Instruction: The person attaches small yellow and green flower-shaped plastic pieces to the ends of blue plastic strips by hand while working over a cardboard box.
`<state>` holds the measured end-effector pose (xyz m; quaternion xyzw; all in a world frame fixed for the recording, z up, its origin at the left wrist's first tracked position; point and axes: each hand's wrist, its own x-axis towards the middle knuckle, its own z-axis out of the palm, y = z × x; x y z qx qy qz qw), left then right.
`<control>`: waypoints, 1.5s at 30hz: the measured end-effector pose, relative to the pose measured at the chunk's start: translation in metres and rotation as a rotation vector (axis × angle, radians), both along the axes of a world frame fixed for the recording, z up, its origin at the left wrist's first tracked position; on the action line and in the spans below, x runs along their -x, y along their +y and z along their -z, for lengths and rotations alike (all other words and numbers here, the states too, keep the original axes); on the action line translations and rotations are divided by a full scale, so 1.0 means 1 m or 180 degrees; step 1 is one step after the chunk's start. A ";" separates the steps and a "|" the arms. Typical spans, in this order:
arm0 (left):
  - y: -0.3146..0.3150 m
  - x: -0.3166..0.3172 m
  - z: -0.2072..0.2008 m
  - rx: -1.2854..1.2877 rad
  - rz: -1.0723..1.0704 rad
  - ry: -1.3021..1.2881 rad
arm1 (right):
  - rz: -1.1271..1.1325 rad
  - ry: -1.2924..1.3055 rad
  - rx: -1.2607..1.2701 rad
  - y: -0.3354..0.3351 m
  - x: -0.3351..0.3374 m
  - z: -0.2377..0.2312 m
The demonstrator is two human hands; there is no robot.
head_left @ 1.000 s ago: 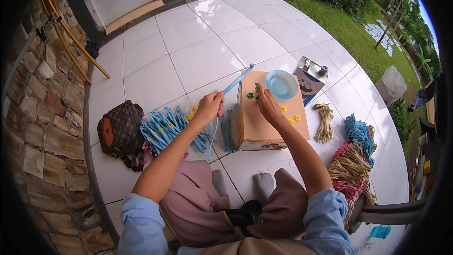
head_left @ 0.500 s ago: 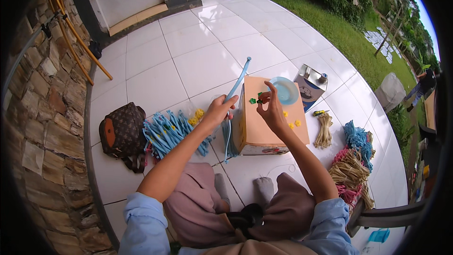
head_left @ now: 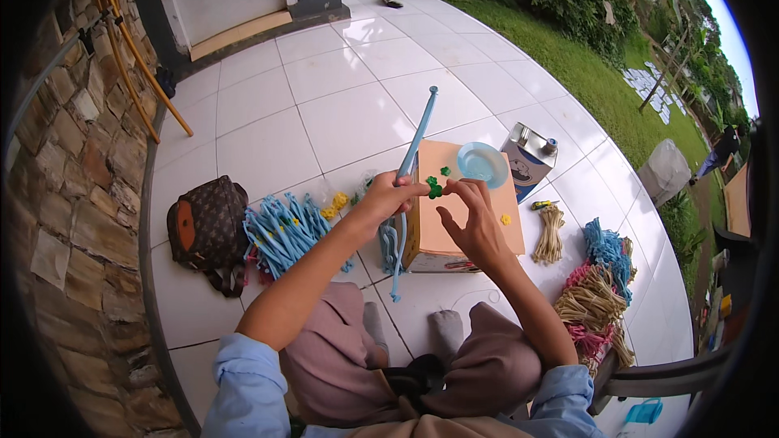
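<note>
My left hand (head_left: pixel 383 201) is closed around a light-blue tubular strap (head_left: pixel 419 134), whose upper part points up and away to a small knob-like end. A thin blue length hangs below the fist to the floor. The left index finger stretches toward a small green flower-shaped piece (head_left: pixel 435 187) over the top of a cardboard box (head_left: pixel 438 231). My right hand (head_left: pixel 480 223) has its fingertips at the same piece, with the thumb apart; whether it touches the piece is unclear. Another green piece (head_left: pixel 445 170) and a yellow flower piece (head_left: pixel 505 219) lie on the box.
A blue bowl (head_left: pixel 505 174) sits on the box, with a blue-and-white can (head_left: pixel 527 164) beyond it. Left are blue straps (head_left: pixel 296 231) and a brown patterned backpack (head_left: pixel 209 225). Right lie beige strands (head_left: pixel 549 235) and a mixed pile (head_left: pixel 596 292). A stone wall (head_left: pixel 73 195) runs along the left.
My right hand has shifted down from above the green pieces, its fingers leaving a rounded pinch-like shape. The left hand has moved slightly right and down, with the strap steeper.
</note>
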<state>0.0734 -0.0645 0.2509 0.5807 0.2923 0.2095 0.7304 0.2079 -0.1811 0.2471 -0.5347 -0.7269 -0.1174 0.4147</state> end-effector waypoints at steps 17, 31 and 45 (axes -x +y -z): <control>-0.027 -0.004 -0.027 0.0118 0.0386 -0.0754 | -0.0492 0.3494 0.0125 -0.012 0.005 -0.049; -0.043 -0.004 -0.029 -0.0696 0.0258 -0.0860 | -0.0602 0.4359 0.0610 0.002 0.009 -0.051; -0.042 -0.005 -0.024 -0.1278 0.0256 -0.0664 | -0.0549 0.4394 0.0560 0.002 0.011 -0.051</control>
